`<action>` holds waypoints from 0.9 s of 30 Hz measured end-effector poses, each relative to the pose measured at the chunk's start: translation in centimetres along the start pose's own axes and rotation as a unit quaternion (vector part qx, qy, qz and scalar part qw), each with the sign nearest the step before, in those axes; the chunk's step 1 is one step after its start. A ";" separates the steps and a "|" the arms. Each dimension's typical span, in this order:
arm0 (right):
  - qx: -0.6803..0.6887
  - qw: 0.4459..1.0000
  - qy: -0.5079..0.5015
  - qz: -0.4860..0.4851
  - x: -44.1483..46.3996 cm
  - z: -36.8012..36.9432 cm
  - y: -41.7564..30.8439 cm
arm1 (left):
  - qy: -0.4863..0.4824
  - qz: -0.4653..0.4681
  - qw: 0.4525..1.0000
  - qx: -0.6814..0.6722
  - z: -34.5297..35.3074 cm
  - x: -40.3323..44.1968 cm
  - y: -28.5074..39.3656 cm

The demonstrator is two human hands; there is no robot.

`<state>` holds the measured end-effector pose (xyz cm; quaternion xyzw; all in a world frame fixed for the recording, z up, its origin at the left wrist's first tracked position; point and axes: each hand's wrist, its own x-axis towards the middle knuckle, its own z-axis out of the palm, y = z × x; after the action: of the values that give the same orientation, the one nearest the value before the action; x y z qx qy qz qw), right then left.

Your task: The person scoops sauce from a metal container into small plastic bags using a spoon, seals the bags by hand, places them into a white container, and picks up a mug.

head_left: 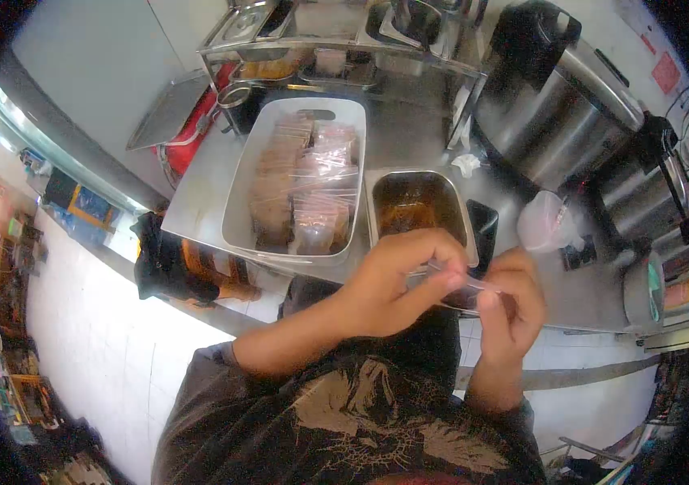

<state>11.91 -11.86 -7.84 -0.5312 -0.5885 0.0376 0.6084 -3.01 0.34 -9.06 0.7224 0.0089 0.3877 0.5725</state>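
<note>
Both hands meet in front of my chest, over the near edge of the steel table. My left hand (409, 279) pinches one end of the top of a small clear plastic bag (474, 282). The other end is pinched by my right hand (510, 303). Most of the bag is hidden behind the fingers. Just beyond my left hand sits a steel pan (417, 202) with brown contents. To its left, a white tub (238, 212) holds rows of filled clear bags (312, 182) with brown contents.
A pink-white container (542, 222) stands right of the pan. Large steel cookers (562, 105) line the right side. A raised steel shelf (344, 44) with trays spans the back. A crumpled white tissue (465, 165) lies behind the pan. A red object (191, 137) is at the back left.
</note>
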 end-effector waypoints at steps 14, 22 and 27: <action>-0.047 0.999 -0.007 -0.015 0.3 0.6 -0.1 | 0.044 0.054 0.990 0.123 -1.0 -0.9 0.7; -0.057 0.994 -0.068 -0.068 0.7 0.7 0.0 | 0.014 0.058 0.987 0.150 -0.9 -0.8 1.3; -0.043 0.997 -0.060 -0.029 1.3 1.5 -0.5 | 0.017 0.102 0.954 0.281 -3.1 -1.3 1.3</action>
<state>10.85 -10.27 -6.98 -0.5364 -0.6398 0.0269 0.5497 -6.28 1.79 -8.56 0.8443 0.0535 0.4383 0.3036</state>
